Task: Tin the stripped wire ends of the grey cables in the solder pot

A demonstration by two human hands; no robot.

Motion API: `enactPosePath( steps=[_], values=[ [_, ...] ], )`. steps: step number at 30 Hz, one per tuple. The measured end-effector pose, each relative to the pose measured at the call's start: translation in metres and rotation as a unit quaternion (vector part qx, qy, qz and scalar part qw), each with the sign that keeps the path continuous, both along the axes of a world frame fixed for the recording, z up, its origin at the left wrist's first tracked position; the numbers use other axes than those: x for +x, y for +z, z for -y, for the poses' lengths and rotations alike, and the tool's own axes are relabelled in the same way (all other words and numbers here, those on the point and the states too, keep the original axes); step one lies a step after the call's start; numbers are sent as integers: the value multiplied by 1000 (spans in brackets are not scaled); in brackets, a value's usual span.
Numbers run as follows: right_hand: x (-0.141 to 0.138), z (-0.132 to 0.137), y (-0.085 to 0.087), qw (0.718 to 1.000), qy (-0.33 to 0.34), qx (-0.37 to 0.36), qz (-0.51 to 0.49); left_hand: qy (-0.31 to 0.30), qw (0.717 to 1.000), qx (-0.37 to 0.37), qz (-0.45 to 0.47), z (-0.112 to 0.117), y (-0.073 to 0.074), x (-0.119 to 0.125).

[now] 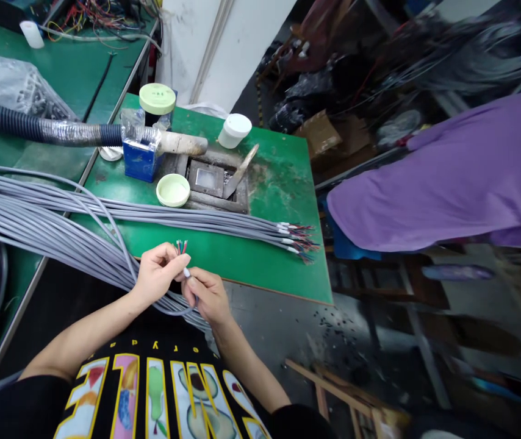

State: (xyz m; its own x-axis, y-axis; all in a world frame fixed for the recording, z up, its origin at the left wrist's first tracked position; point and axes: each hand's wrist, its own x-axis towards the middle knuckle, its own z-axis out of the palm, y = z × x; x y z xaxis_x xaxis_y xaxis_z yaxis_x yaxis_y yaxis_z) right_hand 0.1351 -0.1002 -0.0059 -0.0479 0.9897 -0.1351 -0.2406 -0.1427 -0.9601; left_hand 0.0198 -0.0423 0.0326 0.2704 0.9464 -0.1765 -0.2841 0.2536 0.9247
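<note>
Near the front edge of the green table, my left hand (160, 271) pinches the thin coloured wires (181, 246) that fan out of the end of a grey cable. Just below it, my right hand (208, 294) is closed on the same cable, close to its white-wrapped end (186, 272). From there the cable curves down and back to the left. Behind my hands lies a bundle of grey cables (205, 222), their white-banded ends and bared coloured wires (299, 238) pointing right. More grey cables (59, 228) run under my left forearm.
A solder pot (206, 178) with a scraper (241, 174) sits in the table (283, 183). Around it are a pale lid (173, 190), a white tub (235, 130), a green-lidded jar (157, 100) and a hose nozzle (182, 143) on a blue box (139, 161). Purple cloth (443, 177) is at right.
</note>
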Motion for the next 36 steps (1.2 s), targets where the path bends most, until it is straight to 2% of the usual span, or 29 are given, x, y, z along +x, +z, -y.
enactPosePath(
  steps=[3,7,19,28,36],
  values=[
    [0,0,0,1000,-1,-1,2,-22,998,-47,29,-1,-3,-1],
    [0,0,-2,1000,-5,1,-7,-30,997,-65,34,-2,-8,-3],
    [-2,3,-3,999,8,21,-32,-14,1000,10,26,0,7,0],
    [-2,3,-5,999,8,24,-32,-16,999,33,19,0,6,-1],
    [1,11,-9,999,-12,19,-24,-72,997,24,26,1,-2,2]
  ],
)
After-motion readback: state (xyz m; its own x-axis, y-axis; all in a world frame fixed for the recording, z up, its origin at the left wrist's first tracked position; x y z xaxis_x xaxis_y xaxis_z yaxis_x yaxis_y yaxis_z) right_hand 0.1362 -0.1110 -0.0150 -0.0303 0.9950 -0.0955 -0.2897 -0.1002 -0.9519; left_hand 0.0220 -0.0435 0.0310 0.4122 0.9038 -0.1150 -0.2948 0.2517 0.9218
